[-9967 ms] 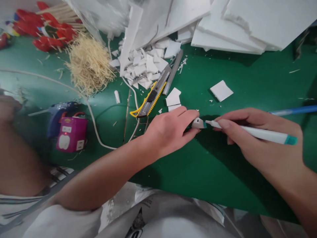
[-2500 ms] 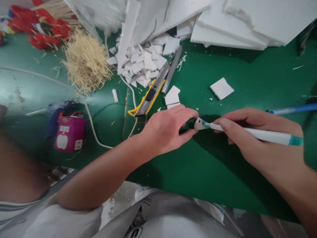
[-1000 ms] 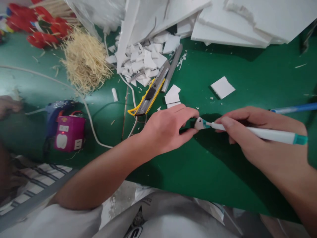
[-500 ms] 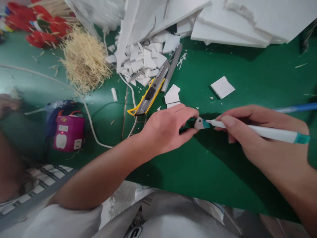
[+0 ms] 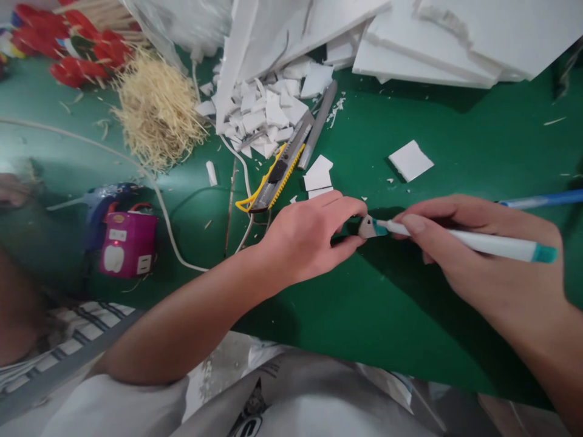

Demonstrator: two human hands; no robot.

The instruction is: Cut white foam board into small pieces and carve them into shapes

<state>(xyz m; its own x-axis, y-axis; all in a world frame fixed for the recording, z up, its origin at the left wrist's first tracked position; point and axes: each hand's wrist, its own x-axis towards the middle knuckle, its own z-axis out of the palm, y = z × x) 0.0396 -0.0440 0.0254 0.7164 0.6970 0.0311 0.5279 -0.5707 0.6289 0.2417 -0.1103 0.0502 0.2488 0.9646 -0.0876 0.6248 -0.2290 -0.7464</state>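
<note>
Between the thumb and index finger of my left hand (image 5: pixel 314 233) is a small white foam piece (image 5: pixel 366 227) with a dark dot and a teal-coloured right end. My right hand (image 5: pixel 492 249) grips a white marker pen (image 5: pixel 483 242) with a teal end cap, held like a writing pen. Its tip touches the coloured end of the foam piece. Beyond my left hand lie some cut white foam pieces (image 5: pixel 318 173). A yellow and grey utility knife (image 5: pixel 276 174) rests to their left, beside a grey rod (image 5: pixel 320 124).
White foam scraps (image 5: pixel 262 112) and large foam sheets (image 5: pixel 432 45) lie at the back. A square foam piece (image 5: pixel 410 161) and a blue pen (image 5: pixel 546 198) are on the right. Leftward are straw (image 5: pixel 159 112), a magenta power adapter (image 5: pixel 128 244), a cable (image 5: pixel 166 221) and another person's hand (image 5: pixel 16 189).
The marker in my right hand has shifted slightly, its rear end moving left and its tip further over the teal end. My left hand keeps its hold on the foam piece.
</note>
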